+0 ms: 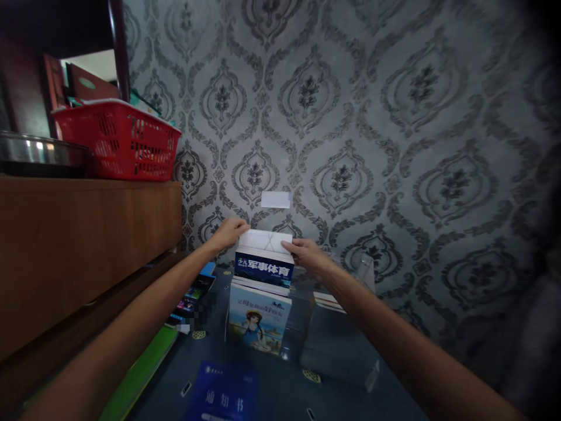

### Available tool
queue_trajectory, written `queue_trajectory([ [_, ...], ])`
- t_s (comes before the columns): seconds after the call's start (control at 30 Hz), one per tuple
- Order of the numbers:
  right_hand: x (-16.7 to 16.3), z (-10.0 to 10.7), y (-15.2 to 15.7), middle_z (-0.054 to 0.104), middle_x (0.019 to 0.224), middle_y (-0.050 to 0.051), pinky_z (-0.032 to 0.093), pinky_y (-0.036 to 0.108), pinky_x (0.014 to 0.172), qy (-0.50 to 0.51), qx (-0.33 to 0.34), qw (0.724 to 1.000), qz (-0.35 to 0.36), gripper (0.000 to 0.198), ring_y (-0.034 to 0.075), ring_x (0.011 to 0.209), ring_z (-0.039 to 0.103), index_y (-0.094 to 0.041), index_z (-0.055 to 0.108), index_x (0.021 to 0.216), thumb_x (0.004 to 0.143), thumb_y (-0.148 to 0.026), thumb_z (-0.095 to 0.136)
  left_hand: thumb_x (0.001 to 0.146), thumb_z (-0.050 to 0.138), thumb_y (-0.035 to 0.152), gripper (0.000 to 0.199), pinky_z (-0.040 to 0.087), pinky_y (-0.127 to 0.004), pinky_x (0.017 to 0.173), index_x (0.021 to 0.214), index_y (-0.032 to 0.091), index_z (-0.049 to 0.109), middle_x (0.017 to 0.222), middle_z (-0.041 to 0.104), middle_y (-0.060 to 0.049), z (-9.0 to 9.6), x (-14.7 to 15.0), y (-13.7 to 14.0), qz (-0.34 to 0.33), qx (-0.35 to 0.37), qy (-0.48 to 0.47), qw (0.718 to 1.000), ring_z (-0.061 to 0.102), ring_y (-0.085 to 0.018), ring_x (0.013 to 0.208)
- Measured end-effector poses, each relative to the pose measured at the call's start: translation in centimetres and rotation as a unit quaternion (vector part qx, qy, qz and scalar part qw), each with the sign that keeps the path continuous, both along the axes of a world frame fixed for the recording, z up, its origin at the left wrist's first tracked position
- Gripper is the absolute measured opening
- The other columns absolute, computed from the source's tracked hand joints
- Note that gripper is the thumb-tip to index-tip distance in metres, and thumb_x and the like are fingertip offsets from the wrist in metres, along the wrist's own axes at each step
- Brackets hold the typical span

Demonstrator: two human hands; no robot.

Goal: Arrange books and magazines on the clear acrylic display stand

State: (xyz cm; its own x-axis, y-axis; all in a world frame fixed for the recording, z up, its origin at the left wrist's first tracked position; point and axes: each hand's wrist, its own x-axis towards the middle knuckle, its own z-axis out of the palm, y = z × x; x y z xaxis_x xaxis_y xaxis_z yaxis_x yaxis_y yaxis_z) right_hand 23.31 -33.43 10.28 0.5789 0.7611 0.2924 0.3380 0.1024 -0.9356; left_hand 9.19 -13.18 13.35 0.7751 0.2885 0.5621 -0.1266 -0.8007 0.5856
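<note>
Both hands are at a white, book-like item (pixel 263 240) with faint crossing lines on it, at the back of a row of upright books. My left hand (pixel 230 232) is closed at its left end, and my right hand (pixel 304 254) pinches its right end with the thumb on the near face. In front of it stands a dark blue book (pixel 263 269) with large white characters. Nearest me in the row is a pale blue book (pixel 258 321) with a girl in a hat on its cover. The far sides of the hands are hidden.
A blue booklet (pixel 223 389) lies on the dark table at the front. Right of the row, more books (pixel 328 301) stand by a clear holder. At left are a green book (pixel 146 362), a wooden cabinet (pixel 87 234), a red basket (pixel 127 140) and a metal basin (pixel 41 152).
</note>
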Motion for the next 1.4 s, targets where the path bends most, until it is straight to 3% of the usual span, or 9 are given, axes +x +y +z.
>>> queue_trajectory([
  [0.13, 0.0, 0.6, -0.3, 0.07, 0.063, 0.003, 0.046, 0.023, 0.049, -0.01, 0.031, 0.999, 0.018, 0.033, 0.013, 0.054, 0.058, -0.017, 0.071, 0.07, 0.061, -0.048, 0.079, 0.084, 0.047, 0.044, 0.033, 0.037, -0.02, 0.044, 0.062, 0.019, 0.044, 0.058, 0.038, 0.006, 2.3, 0.1, 0.3, -0.008, -0.027, -0.048, 0.998, 0.044, -0.009, 0.047],
  [0.27, 0.5, 2.5, -0.5, 0.063, 0.057, -0.003, 0.036, 0.019, 0.046, -0.056, 0.096, 0.994, 0.009, 0.035, 0.008, 0.049, 0.045, -0.017, 0.07, 0.069, 0.062, -0.05, 0.078, 0.075, 0.062, 0.052, 0.037, 0.048, -0.02, 0.045, 0.069, 0.017, 0.05, 0.063, 0.042, 0.005, 4.2, -0.1, -0.3, -0.079, -0.097, -0.105, 0.987, 0.046, -0.009, 0.055],
  [0.4, 1.4, 5.1, -0.9, 0.061, 0.06, -0.004, 0.037, 0.02, 0.051, -0.102, 0.165, 0.981, -0.015, 0.034, 0.008, 0.054, 0.043, -0.018, 0.067, 0.067, 0.067, -0.051, 0.074, 0.066, 0.071, 0.049, 0.037, 0.054, -0.021, 0.049, 0.074, 0.016, 0.055, 0.064, 0.048, 0.005, 4.8, -0.3, -1.1, -0.125, -0.135, -0.095, 0.978, 0.05, -0.009, 0.06],
  [0.53, 2.2, 6.4, -1.3, 0.061, 0.063, -0.003, 0.039, 0.021, 0.053, -0.131, 0.182, 0.974, -0.021, 0.03, 0.01, 0.057, 0.046, -0.018, 0.066, 0.066, 0.071, -0.046, 0.072, 0.064, 0.074, 0.047, 0.036, 0.058, -0.024, 0.055, 0.069, 0.015, 0.057, 0.06, 0.049, 0.005, 5.0, 0.1, -1.6, -0.12, -0.155, -0.111, 0.974, 0.05, -0.008, 0.058],
  [0.67, 2.9, 5.6, -1.0, 0.059, 0.06, -0.004, 0.04, 0.022, 0.05, -0.136, 0.168, 0.976, -0.019, 0.03, 0.01, 0.055, 0.047, -0.017, 0.066, 0.068, 0.073, -0.047, 0.07, 0.06, 0.077, 0.048, 0.039, 0.059, -0.026, 0.059, 0.068, 0.015, 0.058, 0.059, 0.052, 0.005, 4.4, 0.7, -1.8, -0.102, -0.169, -0.105, 0.975, 0.053, -0.009, 0.059],
  [0.87, 3.6, 2.4, -0.1, 0.061, 0.062, -0.003, 0.043, 0.021, 0.047, -0.13, 0.118, 0.984, -0.007, 0.033, 0.009, 0.051, 0.05, -0.017, 0.066, 0.07, 0.074, -0.05, 0.068, 0.058, 0.075, 0.052, 0.042, 0.059, -0.029, 0.061, 0.064, 0.016, 0.055, 0.057, 0.051, 0.005, 1.8, 1.2, -1.1, -0.084, -0.153, -0.043, 0.984, 0.052, -0.01, 0.056],
  [1.1, 4.5, 0.7, 0.4, 0.051, 0.051, -0.006, 0.045, 0.019, 0.046, -0.152, 0.05, 0.987, -0.016, 0.031, 0.009, 0.045, 0.051, -0.018, 0.056, 0.06, 0.081, -0.038, 0.066, 0.065, 0.063, 0.056, 0.038, 0.049, -0.025, 0.054, 0.066, 0.018, 0.058, 0.057, 0.056, 0.002, -0.1, 1.4, 0.5, -0.036, -0.029, 0.025, 0.999, 0.055, -0.014, 0.057],
  [1.23, 4.4, 0.4, 0.1, 0.054, 0.054, -0.005, 0.048, 0.019, 0.047, -0.165, 0.006, 0.986, -0.011, 0.025, 0.009, 0.049, 0.054, -0.017, 0.058, 0.064, 0.083, -0.032, 0.065, 0.068, 0.057, 0.054, 0.037, 0.047, -0.027, 0.061, 0.064, 0.018, 0.06, 0.059, 0.06, 0.0, -0.4, 1.2, 1.1, -0.007, 0.065, 0.038, 0.997, 0.055, -0.017, 0.061],
  [1.4, 3.8, -0.1, -0.5, 0.055, 0.057, -0.005, 0.05, 0.019, 0.05, -0.18, -0.038, 0.983, -0.006, 0.018, 0.01, 0.055, 0.057, -0.016, 0.061, 0.068, 0.084, -0.024, 0.063, 0.066, 0.058, 0.053, 0.036, 0.05, -0.031, 0.072, 0.067, 0.017, 0.065, 0.068, 0.068, -0.003, -0.7, 1.2, 1.2, -0.016, 0.076, 0.055, 0.995, 0.061, -0.022, 0.072],
])
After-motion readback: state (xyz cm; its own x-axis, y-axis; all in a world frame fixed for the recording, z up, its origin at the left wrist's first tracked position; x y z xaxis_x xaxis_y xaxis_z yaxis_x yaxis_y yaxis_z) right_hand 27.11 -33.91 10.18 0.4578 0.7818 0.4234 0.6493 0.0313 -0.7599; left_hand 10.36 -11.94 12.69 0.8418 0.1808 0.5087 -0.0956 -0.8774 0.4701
